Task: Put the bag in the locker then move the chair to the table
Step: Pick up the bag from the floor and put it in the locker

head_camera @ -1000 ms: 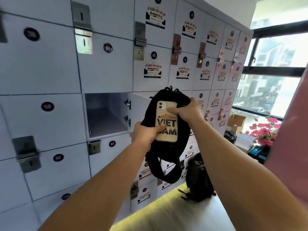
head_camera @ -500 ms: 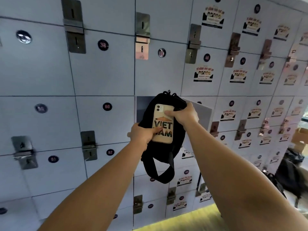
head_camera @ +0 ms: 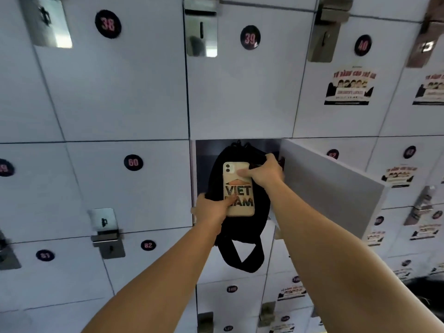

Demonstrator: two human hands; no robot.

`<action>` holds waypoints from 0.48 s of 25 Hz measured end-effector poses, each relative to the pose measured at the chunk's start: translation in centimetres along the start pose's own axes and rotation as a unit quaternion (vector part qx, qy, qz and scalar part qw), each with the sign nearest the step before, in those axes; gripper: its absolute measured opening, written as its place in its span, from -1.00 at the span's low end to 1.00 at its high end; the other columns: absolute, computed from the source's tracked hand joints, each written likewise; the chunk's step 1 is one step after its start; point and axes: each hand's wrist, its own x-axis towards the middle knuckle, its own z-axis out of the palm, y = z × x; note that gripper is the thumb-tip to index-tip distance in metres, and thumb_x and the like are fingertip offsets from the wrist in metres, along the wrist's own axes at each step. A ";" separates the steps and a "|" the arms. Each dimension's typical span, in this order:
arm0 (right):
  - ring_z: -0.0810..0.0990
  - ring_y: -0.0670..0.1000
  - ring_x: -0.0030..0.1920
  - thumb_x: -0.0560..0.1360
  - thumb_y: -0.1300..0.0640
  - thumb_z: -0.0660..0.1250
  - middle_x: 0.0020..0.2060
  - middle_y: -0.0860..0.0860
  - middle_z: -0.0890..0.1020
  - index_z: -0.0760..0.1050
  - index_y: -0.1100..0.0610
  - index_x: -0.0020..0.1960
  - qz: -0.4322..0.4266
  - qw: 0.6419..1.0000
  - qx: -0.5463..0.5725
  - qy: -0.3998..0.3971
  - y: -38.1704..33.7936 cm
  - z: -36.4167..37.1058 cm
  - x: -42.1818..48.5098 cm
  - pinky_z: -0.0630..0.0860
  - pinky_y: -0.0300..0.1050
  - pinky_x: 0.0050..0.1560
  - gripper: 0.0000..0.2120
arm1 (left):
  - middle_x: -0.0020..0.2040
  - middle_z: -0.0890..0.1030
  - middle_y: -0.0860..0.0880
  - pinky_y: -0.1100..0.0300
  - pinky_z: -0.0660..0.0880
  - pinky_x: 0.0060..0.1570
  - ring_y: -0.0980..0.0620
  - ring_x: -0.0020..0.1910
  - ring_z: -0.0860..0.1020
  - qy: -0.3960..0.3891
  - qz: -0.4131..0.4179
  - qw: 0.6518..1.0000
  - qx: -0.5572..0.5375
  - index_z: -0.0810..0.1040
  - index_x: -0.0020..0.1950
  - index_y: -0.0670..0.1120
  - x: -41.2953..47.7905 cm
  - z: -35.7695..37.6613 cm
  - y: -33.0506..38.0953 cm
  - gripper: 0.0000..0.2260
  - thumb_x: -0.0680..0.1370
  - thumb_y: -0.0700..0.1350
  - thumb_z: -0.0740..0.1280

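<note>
A small black bag (head_camera: 262, 212) is held upright at the mouth of the open locker (head_camera: 204, 150), just right of door 60. A cream phone (head_camera: 239, 188) with "VIET NAM" on its case is pressed flat against the bag's front. My left hand (head_camera: 211, 210) grips the bag's lower left side with the thumb on the phone. My right hand (head_camera: 264, 173) grips the bag's upper right edge, thumb on the phone's top. The bag's strap loop (head_camera: 242, 258) hangs below the opening. The locker door (head_camera: 331, 183) stands swung out to the right. No chair or table is in view.
A wall of pale numbered locker doors fills the view, with metal latches such as one (head_camera: 105, 231) below left. Stickers (head_camera: 348, 88) mark several doors at the right. A dark object (head_camera: 422, 288) shows at the lower right edge.
The view has swung left and closer to the lockers. Both hands have carried the bag and phone up to the open compartment's mouth; the window and floor have left the view.
</note>
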 end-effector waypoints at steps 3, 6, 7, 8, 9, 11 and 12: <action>0.57 0.15 0.17 0.22 -0.04 0.63 0.19 0.08 0.58 0.32 0.10 0.33 -0.019 1.000 -0.015 -0.013 0.5 1.6 3.6 0.53 -0.01 0.02 -0.19 | 0.12 0.59 -0.11 0.10 0.61 -0.14 -0.04 -0.02 0.60 0.035 -0.011 0.999 -0.017 0.50 0.22 -0.08 2.5 2.3 -0.9 -0.24 0.12 0.21 0.58; 0.55 0.15 0.22 0.22 -0.03 0.61 0.24 0.10 0.56 0.30 0.12 0.40 -0.034 0.999 -0.013 -0.014 0.4 3.3 6.9 0.54 0.00 0.11 -0.14 | 0.16 0.54 -0.12 -0.03 0.59 0.07 -0.10 0.06 0.58 0.068 -0.014 0.997 -0.025 0.46 0.27 -0.11 5.8 4.1 -1.1 -0.25 0.18 0.14 0.60; 0.55 0.16 0.23 0.23 -0.04 0.60 0.25 0.11 0.56 0.30 0.12 0.40 -0.039 0.999 -0.016 -0.014 0.3 3.8 7.8 0.54 0.03 0.16 -0.15 | 0.18 0.51 -0.12 -0.04 0.58 0.09 -0.11 0.08 0.57 0.067 -0.015 0.997 -0.024 0.44 0.30 -0.12 7.0 4.5 -1.3 -0.25 0.21 0.12 0.61; 0.55 0.16 0.24 0.25 -0.04 0.60 0.25 0.11 0.56 0.31 0.12 0.40 -0.045 0.999 -0.022 -0.017 0.3 4.3 8.7 0.54 0.05 0.19 -0.17 | 0.20 0.50 -0.12 -0.05 0.57 0.11 -0.12 0.10 0.56 0.060 -0.016 0.998 -0.020 0.43 0.32 -0.12 8.1 4.8 -1.4 -0.23 0.21 0.13 0.60; 0.55 0.17 0.24 0.27 -0.03 0.59 0.25 0.12 0.56 0.32 0.13 0.40 -0.050 0.998 -0.027 -0.021 0.1 4.7 9.6 0.54 0.06 0.20 -0.20 | 0.22 0.51 -0.13 -0.07 0.56 0.11 -0.12 0.12 0.56 0.053 -0.018 0.998 -0.021 0.43 0.33 -0.12 9.0 5.2 -1.4 -0.19 0.18 0.15 0.59; 0.55 0.16 0.23 0.32 0.04 0.57 0.24 0.13 0.57 0.36 0.17 0.36 -0.051 0.997 -0.037 -0.034 -0.1 5.4 11.4 0.55 0.03 0.18 -0.30 | 0.22 0.54 -0.17 -0.08 0.56 0.12 -0.14 0.15 0.55 0.047 -0.022 0.998 -0.023 0.43 0.34 -0.12 10.9 5.7 -1.4 -0.14 0.13 0.17 0.59; 0.55 0.16 0.23 0.33 0.07 0.57 0.23 0.13 0.57 0.39 0.19 0.34 -0.047 0.997 -0.037 -0.046 0.0 5.8 12.2 0.54 0.02 0.19 -0.34 | 0.22 0.55 -0.18 -0.08 0.55 0.13 -0.14 0.17 0.55 0.046 -0.024 0.998 -0.021 0.43 0.35 -0.13 11.7 5.8 -1.5 -0.14 0.13 0.15 0.60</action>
